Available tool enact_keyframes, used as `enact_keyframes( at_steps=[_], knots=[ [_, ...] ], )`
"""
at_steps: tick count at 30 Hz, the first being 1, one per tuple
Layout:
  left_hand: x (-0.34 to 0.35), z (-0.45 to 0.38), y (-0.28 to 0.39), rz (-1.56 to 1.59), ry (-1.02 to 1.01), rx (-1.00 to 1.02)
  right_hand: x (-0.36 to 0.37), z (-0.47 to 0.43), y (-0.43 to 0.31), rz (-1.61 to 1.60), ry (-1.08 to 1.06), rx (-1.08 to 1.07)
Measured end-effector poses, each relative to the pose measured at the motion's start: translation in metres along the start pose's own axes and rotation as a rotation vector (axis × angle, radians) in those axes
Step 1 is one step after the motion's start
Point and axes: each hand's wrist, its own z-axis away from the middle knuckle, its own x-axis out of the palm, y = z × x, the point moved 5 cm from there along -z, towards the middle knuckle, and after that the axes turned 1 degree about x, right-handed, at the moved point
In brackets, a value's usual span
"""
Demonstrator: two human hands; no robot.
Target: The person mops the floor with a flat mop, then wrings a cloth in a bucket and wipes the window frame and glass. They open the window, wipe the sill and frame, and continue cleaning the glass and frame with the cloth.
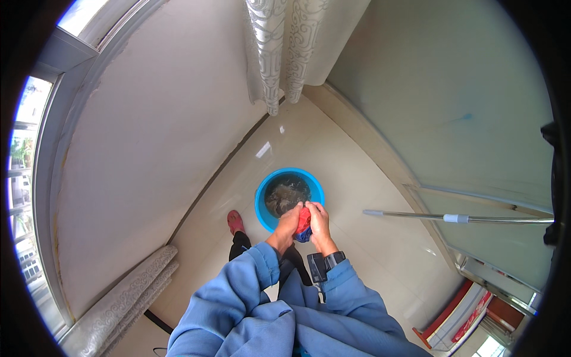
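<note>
A bunched red and dark-blue cloth is squeezed between my two hands. My left hand grips it from the left side, and my right hand closes on it from the right. Both hands are over the near edge of a round blue plastic basin, which stands on the floor. Murky, greyish water in the basin has a rippled or foamy surface. Whatever lies under the water cannot be made out. A black device is strapped to my right wrist.
A metal telescopic pole juts in from the right. Patterned curtains hang in the far corner, and another curtain is at lower left. A frosted glass partition runs along the right. My foot in a pink shoe stands left of the basin.
</note>
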Motion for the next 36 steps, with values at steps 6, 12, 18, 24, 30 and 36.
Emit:
enact_keyframes(
  at_steps=[6, 12, 18, 24, 30, 36],
  knots=[
    [0.007, 0.002, 0.006, -0.015, 0.049, -0.009, 0.003, 0.01, -0.016, -0.008, 0.062, -0.077],
    [0.016, 0.013, 0.01, 0.206, -0.053, -0.122, 0.004, 0.024, -0.018, -0.044, 0.096, -0.1],
    [0.019, 0.026, 0.019, 0.125, 0.049, -0.03, 0.002, 0.031, -0.023, -0.098, 0.096, -0.086],
    [0.021, 0.043, 0.023, 0.027, 0.13, 0.033, -0.016, 0.023, -0.008, -0.02, 0.143, -0.118],
    [0.035, 0.058, 0.029, -0.267, 0.092, 0.45, -0.02, 0.024, -0.006, 0.119, 0.196, -0.266],
    [0.032, 0.049, 0.014, -0.154, 0.275, 0.325, 0.002, 0.059, -0.021, 0.002, 0.153, -0.199]
  ],
)
